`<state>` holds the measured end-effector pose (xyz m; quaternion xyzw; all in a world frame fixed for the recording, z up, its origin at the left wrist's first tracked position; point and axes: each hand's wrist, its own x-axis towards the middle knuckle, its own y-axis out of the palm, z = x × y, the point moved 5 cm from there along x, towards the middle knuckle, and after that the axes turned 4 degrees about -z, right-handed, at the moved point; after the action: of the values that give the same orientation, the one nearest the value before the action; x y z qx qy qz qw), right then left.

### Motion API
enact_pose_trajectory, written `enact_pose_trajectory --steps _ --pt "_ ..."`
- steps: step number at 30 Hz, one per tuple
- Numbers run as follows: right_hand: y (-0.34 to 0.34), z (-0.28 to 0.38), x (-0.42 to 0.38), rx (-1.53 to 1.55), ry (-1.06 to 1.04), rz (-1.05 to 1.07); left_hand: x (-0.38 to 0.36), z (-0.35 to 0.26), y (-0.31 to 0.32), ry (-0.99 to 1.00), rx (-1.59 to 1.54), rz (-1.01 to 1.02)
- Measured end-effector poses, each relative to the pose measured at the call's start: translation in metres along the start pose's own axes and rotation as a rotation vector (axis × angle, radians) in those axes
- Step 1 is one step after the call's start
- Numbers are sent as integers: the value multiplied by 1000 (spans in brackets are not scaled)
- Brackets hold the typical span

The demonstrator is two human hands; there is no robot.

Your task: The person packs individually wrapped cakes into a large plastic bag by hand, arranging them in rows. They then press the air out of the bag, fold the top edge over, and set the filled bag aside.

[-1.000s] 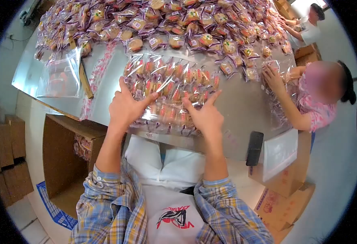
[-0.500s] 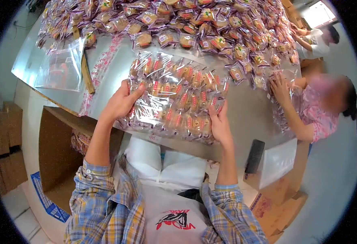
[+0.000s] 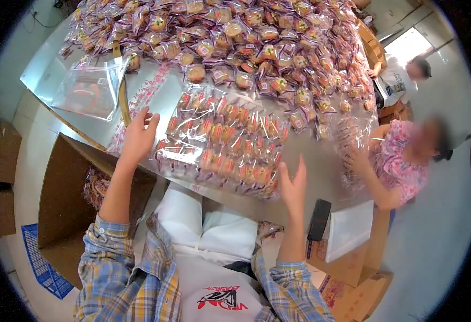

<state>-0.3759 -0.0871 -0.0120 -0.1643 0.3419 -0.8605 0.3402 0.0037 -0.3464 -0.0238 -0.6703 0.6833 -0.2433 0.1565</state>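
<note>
A large clear plastic bag packed with rows of wrapped cakes (image 3: 222, 142) lies on the metal table (image 3: 305, 166) in front of me. Off its left side is my left hand (image 3: 140, 137), fingers apart and holding nothing. My right hand (image 3: 293, 185) is beside the bag's lower right corner, thumb and fingers spread, with nothing in it. Behind the bag, individually wrapped cakes (image 3: 235, 29) are heaped across the table's far side.
Flat clear bags (image 3: 88, 91) and a wooden strip (image 3: 123, 102) lie at left. An open cardboard box (image 3: 64, 188) stands below the table edge. At right are a dark oblong object (image 3: 319, 220), a stack of clear sheets (image 3: 349, 231) and a co-worker (image 3: 401, 155) handling another bag.
Both hands have let go of the packed bag and moved apart from its sides. The bag now rests on the table. My view has shifted slightly.
</note>
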Motion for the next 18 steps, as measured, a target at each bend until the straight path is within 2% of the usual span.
enact_pose_trajectory --steps 3,4,5,7,8,9,11,14,18 --pt "-1 34 -7 29 -42 60 -16 -41 -6 -44 238 228" --pt "5 33 -8 66 20 137 -24 -56 -8 -160 182 294" --pt "14 29 -6 103 80 215 -23 -48 -9 -103 207 215" --pt "32 22 -4 114 35 232 -19 -6 -1 9 257 55" --pt "40 15 -9 86 -62 169 -19 9 1 -54 140 37" --pt "42 18 -15 57 -153 107 -17 12 2 -151 49 174" --pt "44 14 -18 48 -159 69 -18 17 4 -353 -135 447" --pt "46 13 -19 118 -153 51 -22 24 12 -366 -599 293" --pt "43 9 -18 122 -126 55 -20 18 10 -318 -501 271"
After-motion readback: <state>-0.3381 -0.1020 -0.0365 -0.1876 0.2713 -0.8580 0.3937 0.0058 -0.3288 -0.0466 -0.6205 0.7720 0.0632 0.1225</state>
